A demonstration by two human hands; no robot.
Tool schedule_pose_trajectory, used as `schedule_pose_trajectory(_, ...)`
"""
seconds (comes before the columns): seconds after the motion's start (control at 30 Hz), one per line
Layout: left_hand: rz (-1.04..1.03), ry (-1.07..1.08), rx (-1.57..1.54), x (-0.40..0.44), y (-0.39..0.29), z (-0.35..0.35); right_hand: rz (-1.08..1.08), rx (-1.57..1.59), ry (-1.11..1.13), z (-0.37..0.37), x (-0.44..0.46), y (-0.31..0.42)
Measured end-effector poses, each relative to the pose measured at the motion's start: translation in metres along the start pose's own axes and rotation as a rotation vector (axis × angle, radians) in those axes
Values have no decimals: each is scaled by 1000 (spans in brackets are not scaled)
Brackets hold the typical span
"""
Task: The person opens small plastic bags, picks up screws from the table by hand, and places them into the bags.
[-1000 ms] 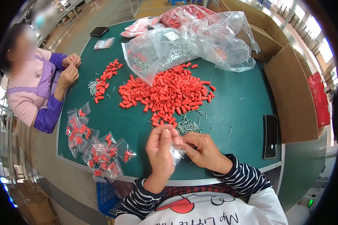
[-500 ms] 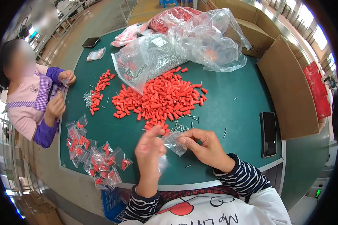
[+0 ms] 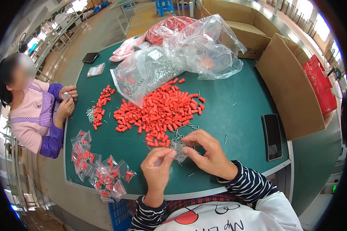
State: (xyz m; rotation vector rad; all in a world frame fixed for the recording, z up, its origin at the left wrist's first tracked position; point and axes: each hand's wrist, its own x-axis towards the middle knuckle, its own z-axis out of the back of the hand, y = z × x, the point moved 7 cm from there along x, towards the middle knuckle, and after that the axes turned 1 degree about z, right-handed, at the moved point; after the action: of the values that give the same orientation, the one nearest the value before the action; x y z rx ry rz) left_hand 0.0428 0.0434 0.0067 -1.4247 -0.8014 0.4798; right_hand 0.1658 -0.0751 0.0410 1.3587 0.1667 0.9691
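Observation:
A small clear zip bag is between my two hands, close to the front of the green table. My left hand pinches the bag's left edge between thumb and fingers, and more clear plastic shows in its palm. On the other edge, my right hand grips the bag with thumb and forefinger. Whether anything is inside the bag, I cannot tell. Several screws lie right behind the bag. Beyond them spreads a big heap of red plastic caps.
Filled zip bags lie at the front left. Large clear bags of screws and caps stand at the back. A phone and cardboard box are on the right. A co-worker handles a small bag at the left edge.
My left hand has come down and closed on the bag's left edge. The bag has shifted slightly downward. The co-worker's hands have come together, and the whole view has tilted a little.

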Motion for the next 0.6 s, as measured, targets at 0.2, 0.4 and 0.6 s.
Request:
schedule_pose_trajectory(0.2, -86, -16, 43, -3, -1, -1, 110, -13, 81, 0, -3, 9)
schedule_pose_trajectory(0.4, -244, 64, 211, -6, -8, -9, -29, 37, 130, -4, -6, -3)
schedule_pose_trajectory(0.6, -200, 105, 228, -6, -11, -19, -151, 85, 132, -2, -6, -10)
